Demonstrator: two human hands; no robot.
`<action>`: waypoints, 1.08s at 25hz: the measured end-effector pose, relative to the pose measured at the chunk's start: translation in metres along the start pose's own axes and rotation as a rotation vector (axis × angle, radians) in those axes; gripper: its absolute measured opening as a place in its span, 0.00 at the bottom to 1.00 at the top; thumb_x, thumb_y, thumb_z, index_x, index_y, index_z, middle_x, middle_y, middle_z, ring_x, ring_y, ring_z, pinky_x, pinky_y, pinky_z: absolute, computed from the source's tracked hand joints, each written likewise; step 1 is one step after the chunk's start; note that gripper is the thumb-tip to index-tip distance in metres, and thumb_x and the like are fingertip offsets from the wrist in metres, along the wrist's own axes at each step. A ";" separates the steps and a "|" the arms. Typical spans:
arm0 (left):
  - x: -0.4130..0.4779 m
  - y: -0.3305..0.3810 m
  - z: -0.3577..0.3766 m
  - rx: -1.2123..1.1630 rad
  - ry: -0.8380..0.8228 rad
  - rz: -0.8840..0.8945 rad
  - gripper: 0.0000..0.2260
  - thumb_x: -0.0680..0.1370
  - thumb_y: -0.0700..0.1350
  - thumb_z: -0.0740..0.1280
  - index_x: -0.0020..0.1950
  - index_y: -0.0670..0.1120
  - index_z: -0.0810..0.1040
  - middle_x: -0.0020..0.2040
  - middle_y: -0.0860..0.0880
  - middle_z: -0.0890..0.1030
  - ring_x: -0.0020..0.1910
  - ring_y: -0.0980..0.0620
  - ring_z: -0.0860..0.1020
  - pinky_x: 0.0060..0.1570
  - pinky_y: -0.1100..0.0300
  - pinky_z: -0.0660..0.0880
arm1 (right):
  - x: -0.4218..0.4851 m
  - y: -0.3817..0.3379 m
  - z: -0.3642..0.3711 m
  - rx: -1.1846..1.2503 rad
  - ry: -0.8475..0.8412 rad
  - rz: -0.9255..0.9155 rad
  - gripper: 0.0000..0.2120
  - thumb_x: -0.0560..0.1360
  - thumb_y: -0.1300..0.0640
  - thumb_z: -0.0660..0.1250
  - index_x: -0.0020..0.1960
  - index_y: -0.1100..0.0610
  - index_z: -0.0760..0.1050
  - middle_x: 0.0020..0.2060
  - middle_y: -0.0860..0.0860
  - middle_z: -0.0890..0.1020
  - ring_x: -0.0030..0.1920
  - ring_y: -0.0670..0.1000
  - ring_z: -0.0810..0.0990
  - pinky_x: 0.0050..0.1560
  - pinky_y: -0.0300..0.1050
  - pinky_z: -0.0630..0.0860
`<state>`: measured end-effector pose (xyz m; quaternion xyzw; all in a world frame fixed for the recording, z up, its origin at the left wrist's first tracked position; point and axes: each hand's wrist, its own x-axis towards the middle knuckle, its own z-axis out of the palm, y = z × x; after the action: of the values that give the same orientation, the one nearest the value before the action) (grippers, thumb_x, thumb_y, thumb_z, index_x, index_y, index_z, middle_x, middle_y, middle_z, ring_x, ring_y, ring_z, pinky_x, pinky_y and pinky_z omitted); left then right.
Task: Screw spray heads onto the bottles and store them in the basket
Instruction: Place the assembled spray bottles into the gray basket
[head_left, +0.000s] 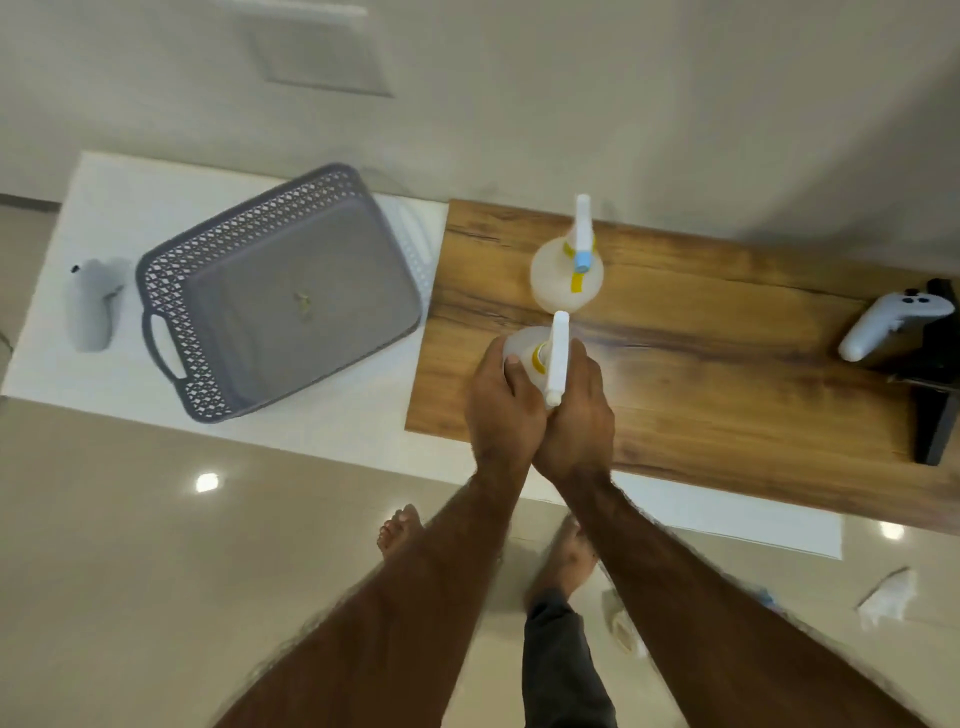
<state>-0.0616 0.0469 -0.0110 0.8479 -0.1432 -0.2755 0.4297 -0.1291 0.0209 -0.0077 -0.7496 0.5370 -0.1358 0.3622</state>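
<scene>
A translucent bottle (521, 345) stands on the wooden board (701, 374), with a white spray head (557, 353) and yellow collar on top. My left hand (501, 400) grips the bottle's left side. My right hand (579, 410) wraps the right side, at the spray head. Both hands touch each other below the nozzle. Behind it stands a second bottle (550, 283) with its spray head (583, 228) on, showing a blue nozzle tip and yellow collar. The grey perforated basket (171, 275) sits tilted on the white table to the left, nothing inside but a small speck.
A white controller (91, 306) lies left of the basket on the white table (363, 421). Another controller (883, 325) rests on a black stand (935, 410) at the board's right end. Crumpled paper (885, 597) lies on the glossy floor, where my bare feet show.
</scene>
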 end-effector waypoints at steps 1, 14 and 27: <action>0.005 -0.002 -0.018 0.022 0.019 -0.020 0.16 0.88 0.46 0.58 0.73 0.44 0.77 0.66 0.44 0.84 0.63 0.45 0.82 0.65 0.46 0.81 | -0.004 -0.017 0.009 0.002 -0.009 -0.023 0.45 0.70 0.31 0.58 0.77 0.59 0.62 0.66 0.57 0.76 0.61 0.59 0.79 0.56 0.59 0.80; 0.155 0.010 -0.187 -0.128 0.254 0.009 0.16 0.84 0.45 0.56 0.65 0.44 0.79 0.57 0.44 0.85 0.56 0.44 0.81 0.57 0.50 0.78 | 0.087 -0.196 0.122 -0.085 -0.113 -0.293 0.31 0.72 0.40 0.70 0.71 0.48 0.66 0.60 0.46 0.79 0.58 0.53 0.77 0.52 0.49 0.76; 0.263 -0.064 -0.151 -0.128 0.169 -0.137 0.23 0.87 0.43 0.59 0.83 0.42 0.65 0.77 0.40 0.75 0.75 0.41 0.74 0.75 0.43 0.71 | 0.166 -0.178 0.217 -0.260 -0.199 -0.324 0.36 0.73 0.52 0.73 0.76 0.58 0.63 0.69 0.57 0.72 0.63 0.61 0.77 0.56 0.57 0.77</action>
<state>0.2398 0.0567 -0.0814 0.8468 -0.0305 -0.2402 0.4736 0.1892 -0.0142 -0.0680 -0.8762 0.3840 -0.0472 0.2873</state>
